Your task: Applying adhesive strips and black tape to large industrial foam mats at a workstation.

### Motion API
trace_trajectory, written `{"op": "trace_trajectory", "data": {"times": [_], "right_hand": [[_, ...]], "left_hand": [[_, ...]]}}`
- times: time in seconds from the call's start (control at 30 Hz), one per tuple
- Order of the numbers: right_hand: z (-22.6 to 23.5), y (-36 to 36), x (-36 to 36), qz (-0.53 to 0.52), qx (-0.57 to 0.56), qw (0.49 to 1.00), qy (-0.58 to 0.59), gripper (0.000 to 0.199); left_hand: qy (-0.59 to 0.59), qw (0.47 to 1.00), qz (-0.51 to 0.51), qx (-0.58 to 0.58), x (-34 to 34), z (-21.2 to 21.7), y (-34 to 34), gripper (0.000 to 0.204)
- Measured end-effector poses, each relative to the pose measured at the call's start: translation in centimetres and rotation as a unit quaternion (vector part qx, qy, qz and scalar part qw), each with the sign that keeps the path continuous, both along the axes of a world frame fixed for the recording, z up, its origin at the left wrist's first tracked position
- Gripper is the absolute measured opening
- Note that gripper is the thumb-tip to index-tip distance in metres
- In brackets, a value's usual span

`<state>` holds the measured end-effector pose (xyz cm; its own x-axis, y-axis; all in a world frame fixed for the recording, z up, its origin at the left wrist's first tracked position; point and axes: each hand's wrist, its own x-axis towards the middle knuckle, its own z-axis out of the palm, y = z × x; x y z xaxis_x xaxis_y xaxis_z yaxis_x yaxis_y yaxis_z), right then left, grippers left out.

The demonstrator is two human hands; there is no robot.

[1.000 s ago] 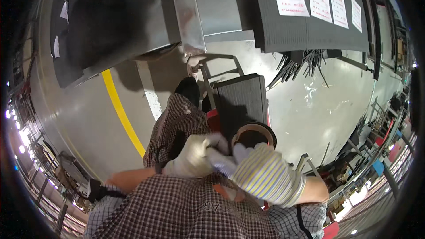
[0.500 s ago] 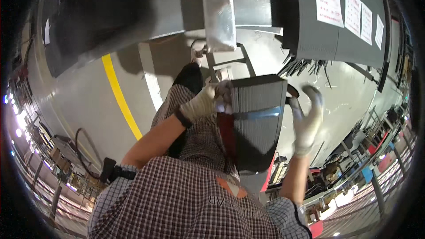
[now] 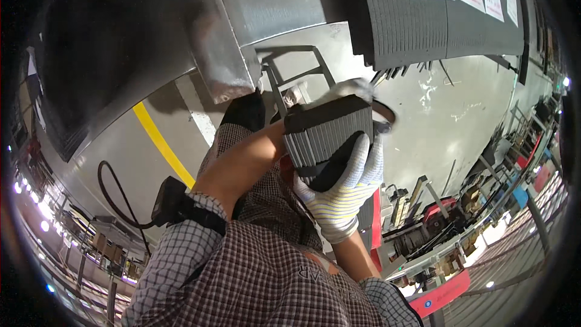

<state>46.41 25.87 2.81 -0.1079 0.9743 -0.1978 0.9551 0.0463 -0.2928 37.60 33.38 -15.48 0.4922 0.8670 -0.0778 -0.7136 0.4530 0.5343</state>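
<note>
Right hand (image 3: 342,191), in a white knit glove with faint yellow stripes, is closed around the lower end of a stack of thin dark ribbed sheets (image 3: 330,136), fingers wrapped up over the front face and palm beneath. Left hand (image 3: 348,89), also gloved, sits at the far top edge of the same stack; only a sliver of glove shows past the sheets, so whether it grips or merely steadies them cannot be told, though it touches the stack. The bare left forearm (image 3: 242,166) runs up from the checked shirt sleeve (image 3: 200,248) to that end.

The stack is held in the air in front of the chest, above the checked trousers and a black shoe (image 3: 245,111). To hold it well, the sheets look best squeezed flat from both ends so none fans out, with the lower palm taking the weight.

Just beyond the stack a grey metal frame (image 3: 296,75) stands on the floor, and the corner of a steel bench leg (image 3: 227,66) hangs close on the left, an edge worth keeping off. Farther right the grey floor (image 3: 448,115) lies open, giving the most room to swing. A yellow floor line (image 3: 160,142) runs on the left; a large pile of the same ribbed sheets (image 3: 423,18) sits farthest away
</note>
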Motion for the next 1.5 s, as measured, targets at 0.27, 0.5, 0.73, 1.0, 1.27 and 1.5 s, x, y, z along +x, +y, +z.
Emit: {"op": "trace_trajectory", "data": {"times": [0.27,0.5,0.73,1.0,1.27,1.5], "right_hand": [[-0.1,-0.1,-1.1,-0.039,0.001,0.999,0.021,0.122],[6.6,4.5,-0.4,0.171,0.069,0.960,0.212,0.085],[10.5,8.6,-0.7,0.379,-0.177,0.895,0.157,0.021],[-4.2,14.0,10.4,0.259,-0.174,0.950,0.006,0.024],[-11.4,9.0,17.6,-0.160,-0.282,0.921,0.217,0.019],[-9.4,2.0,22.5,-0.271,-0.300,0.877,0.261,0.019]], "left_hand": [[0.224,0.964,-0.027,-0.139,-16.4,13.1,-11.9,0.038],[0.634,0.701,-0.155,0.287,-12.5,21.0,-0.6,0.054],[0.589,0.728,-0.115,0.331,-5.4,15.0,5.0,0.029],[0.595,0.752,-0.093,0.268,-5.2,14.0,3.3,0.036],[0.723,0.491,0.303,0.380,-11.6,20.4,5.5,0.070],[0.565,0.783,0.257,0.029,-13.9,16.9,10.6,0.102]]}}
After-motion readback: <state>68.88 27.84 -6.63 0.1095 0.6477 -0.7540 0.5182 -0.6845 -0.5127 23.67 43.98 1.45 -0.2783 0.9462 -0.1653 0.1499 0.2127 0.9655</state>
